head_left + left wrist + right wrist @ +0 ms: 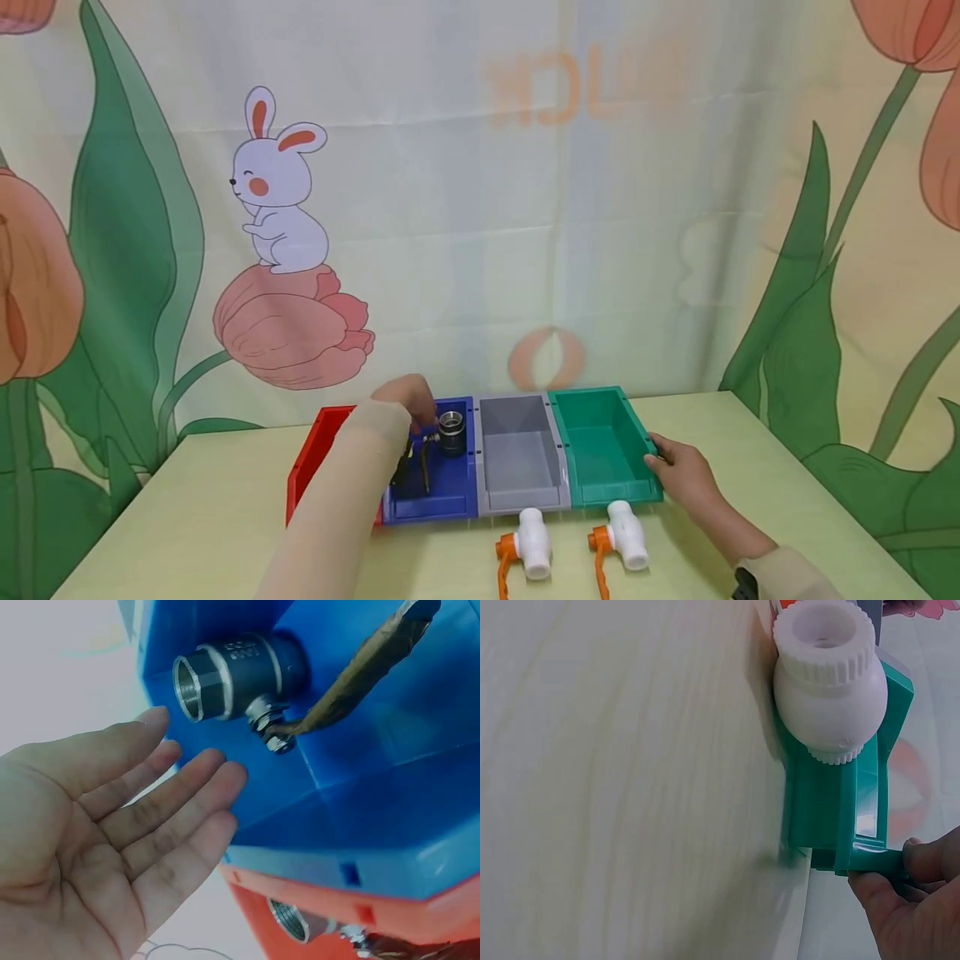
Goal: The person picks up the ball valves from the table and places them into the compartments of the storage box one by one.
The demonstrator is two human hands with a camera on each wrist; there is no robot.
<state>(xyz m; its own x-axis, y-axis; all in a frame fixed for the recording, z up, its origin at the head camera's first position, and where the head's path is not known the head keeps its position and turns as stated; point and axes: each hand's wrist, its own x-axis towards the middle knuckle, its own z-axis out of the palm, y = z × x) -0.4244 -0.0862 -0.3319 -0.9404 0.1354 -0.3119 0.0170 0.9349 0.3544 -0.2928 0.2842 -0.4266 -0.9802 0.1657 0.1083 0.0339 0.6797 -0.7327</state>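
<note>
My left hand (pixel 412 397) is over the back of the blue bin (pixel 450 507). In the left wrist view its fingers (pixel 191 791) are spread and empty, with the fingertips just short of a metal ball valve (pixel 244 675) that has a brown-wrapped handle. That valve stands on end inside the blue bin. Another metal valve (pixel 292 919) shows in the red bin (pixel 259 904), which my left arm partly covers in the head view. My right hand (pixel 686 475) grips the outer side rim of the green bin (pixel 603 442), thumb on one side and fingers on the other.
A grey bin (pixel 517 458) sits between the blue and green bins, all in one row. Two white plastic valves with orange handles, one left (pixel 534 542) and one right (pixel 628 533), lie on the pale table (pixel 187 517) before them. A printed curtain (pixel 450 208) hangs behind.
</note>
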